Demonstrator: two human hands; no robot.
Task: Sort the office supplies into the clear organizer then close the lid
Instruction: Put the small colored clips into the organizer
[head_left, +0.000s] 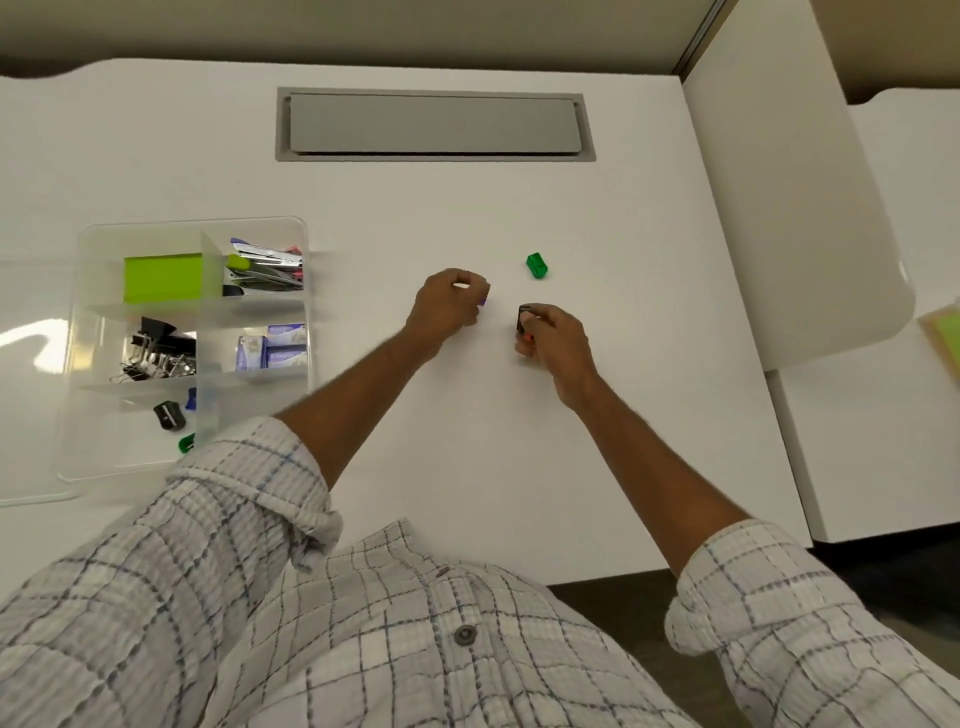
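No readable writing anywhere, honestly. The little purple-and-white boxes (271, 347) in the clear organizer (306, 291) have print on them but it's too blurry to make out.

The organizer is see-through plastic with rounded corners, sitting at the left of the white desk (519, 441), and its left side blurs into glare. Compartments hold a lime green block (162, 278), a pile of staplers (265, 267), black binder clips (156, 351) with shiny wire handles, and down front a black sharpener (169, 415) plus blue and green bits partly hidden by the checked sleeve (249, 499).

Left hand (447, 306) is curled closed around something small, and only a purple sliver (483, 301) pokes out, so I can't say what it is. Right hand (556, 338) pinches a small black boxy sharpener (523, 317), with a bit of orange-red showing under the fingers. A translucent green sharpener (537, 265) lies loose on the desk just beyond both hands. A grey hatch (434, 124) is set in the desk further back.
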